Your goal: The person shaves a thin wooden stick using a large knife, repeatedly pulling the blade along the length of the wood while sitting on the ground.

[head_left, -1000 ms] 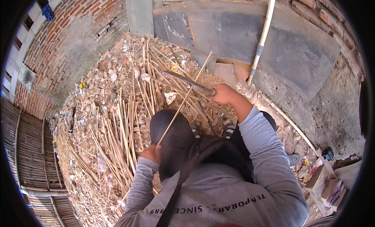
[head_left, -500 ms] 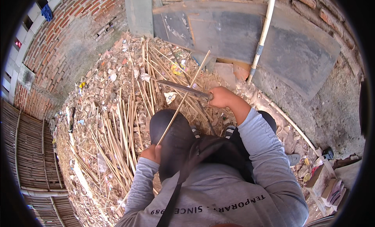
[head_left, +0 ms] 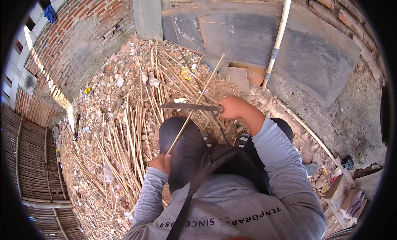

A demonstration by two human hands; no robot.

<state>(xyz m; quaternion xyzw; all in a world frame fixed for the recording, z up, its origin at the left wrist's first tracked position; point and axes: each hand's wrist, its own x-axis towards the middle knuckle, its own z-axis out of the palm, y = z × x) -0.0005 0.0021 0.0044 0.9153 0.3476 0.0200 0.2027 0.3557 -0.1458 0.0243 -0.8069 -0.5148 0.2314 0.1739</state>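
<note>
My left hand (head_left: 160,162) is closed round the near end of a thin pale bamboo strip (head_left: 178,136), beside my left knee. The strip slants up and away to the right over the knee. My right hand (head_left: 232,107) grips the handle of a machete (head_left: 186,106), its long dark blade pointing left. The blade crosses the strip about midway and looks to be against it; whether it cuts in, I cannot tell. Many similar bamboo strips (head_left: 130,136) lie on the ground to the left, and more strips (head_left: 159,70) are heaped ahead.
Rubble and litter (head_left: 95,91) cover the ground. Ahead, dark sheet panels (head_left: 235,29) lean on the wall, with a white pipe (head_left: 278,37) upright before them. A brick wall (head_left: 78,37) stands at the far left, slatted bamboo panels (head_left: 39,153) below it. Sandals (head_left: 354,203) lie at right.
The machete has come down nearer to me along the strip, and its blade has turned from slanting to nearly level. My left hand and the strip have hardly moved.
</note>
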